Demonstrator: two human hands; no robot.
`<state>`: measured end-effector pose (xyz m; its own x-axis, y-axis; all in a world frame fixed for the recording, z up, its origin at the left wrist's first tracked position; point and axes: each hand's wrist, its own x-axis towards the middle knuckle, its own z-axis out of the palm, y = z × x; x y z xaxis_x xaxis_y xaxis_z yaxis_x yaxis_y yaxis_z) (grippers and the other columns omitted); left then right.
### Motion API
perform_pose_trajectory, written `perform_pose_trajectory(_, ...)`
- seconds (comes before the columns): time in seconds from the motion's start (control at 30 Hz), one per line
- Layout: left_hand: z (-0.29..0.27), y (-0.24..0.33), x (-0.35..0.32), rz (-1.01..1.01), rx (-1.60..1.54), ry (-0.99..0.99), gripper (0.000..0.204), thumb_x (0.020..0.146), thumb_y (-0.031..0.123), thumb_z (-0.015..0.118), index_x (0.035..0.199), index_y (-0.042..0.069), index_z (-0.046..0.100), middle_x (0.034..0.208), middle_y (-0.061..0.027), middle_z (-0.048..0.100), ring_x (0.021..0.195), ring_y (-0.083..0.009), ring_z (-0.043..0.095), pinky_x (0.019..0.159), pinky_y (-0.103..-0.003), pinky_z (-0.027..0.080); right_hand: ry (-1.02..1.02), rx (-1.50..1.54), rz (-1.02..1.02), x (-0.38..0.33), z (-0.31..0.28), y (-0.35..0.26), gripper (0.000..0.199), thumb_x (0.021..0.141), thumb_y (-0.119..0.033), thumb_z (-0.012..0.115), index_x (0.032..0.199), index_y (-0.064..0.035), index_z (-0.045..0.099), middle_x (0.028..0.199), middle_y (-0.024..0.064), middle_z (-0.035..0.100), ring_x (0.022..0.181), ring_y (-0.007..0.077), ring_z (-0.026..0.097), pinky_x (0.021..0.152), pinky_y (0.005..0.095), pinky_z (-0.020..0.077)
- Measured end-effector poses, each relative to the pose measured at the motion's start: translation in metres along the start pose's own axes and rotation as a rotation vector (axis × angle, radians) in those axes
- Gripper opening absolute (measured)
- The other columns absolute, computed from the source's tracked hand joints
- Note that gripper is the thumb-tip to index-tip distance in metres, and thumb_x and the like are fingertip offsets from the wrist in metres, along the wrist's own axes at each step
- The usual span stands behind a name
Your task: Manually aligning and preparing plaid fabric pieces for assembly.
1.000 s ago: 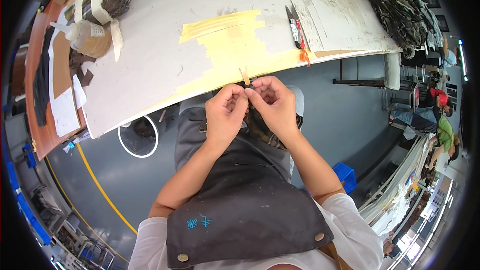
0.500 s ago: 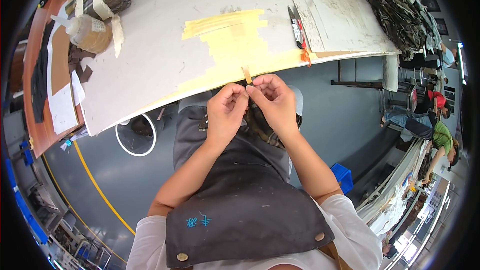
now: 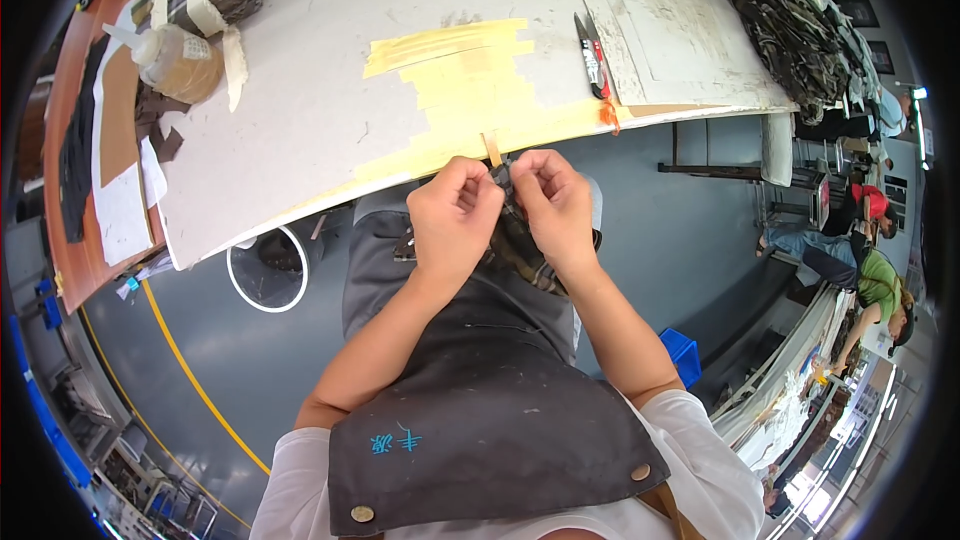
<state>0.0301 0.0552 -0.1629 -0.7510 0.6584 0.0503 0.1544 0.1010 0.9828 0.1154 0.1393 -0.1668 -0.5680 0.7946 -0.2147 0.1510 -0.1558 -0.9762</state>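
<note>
Hands (image 3: 505,210) apparently hide patterned piece (image 3: 520,245).

Dark plaid fabric piece (image 3: 520,245), tan strip (image 3: 492,148), yellow tape patch (image 3: 470,80), grey-white table (image 3: 330,110), dark grey apron (image 3: 480,400)

Two hands (image 3: 500,210), one tan strip (image 3: 492,148), one glue bottle (image 3: 175,58), one red-handled cutter (image 3: 592,55), one blue crate (image 3: 682,355).

Both bare forearms raised from the lower edge and drawn together in front of the body, left hand (image 3: 455,215) curled with fingertips pinched, right hand (image 3: 553,202) curled likewise, knuckles turned upward, thumbs nearly met between them
</note>
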Motion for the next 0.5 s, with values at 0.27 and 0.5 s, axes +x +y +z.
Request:
perform_pose_trajectory(0.27, 0.003, -0.005, -0.006, -0.262, -0.310, 0.009, 0.007, 0.083, 0.002, 0.059, 0.080, -0.003, 0.055, 0.067, -0.0031, 0.060, 0.055, -0.0035, 0.054, 0.048, -0.019, 0.045, -0.040, -0.003, 0.216, 0.001, -0.004, -0.015, 0.012, 0.085, -0.012, 0.060, 0.088, -0.0001, 0.061, 0.065, -0.0008, 0.058, 0.056, 0.0028, 0.051, 0.047, 0.0182, 0.0384)
perform_pose_trajectory(0.5, 0.001, -0.007, 0.002, 0.302, 0.214, 0.088, 0.007, 0.079, 0.002, 0.063, 0.080, -0.001, 0.056, 0.064, -0.0022, 0.060, 0.052, -0.0044, 0.054, 0.047, -0.023, 0.045, 0.013, -0.341, -0.221, -0.001, 0.004, -0.010, 0.007, 0.081, -0.006, 0.063, 0.081, 0.0004, 0.058, 0.066, 0.0008, 0.059, 0.057, 0.0032, 0.051, 0.050, 0.0199, 0.0410)
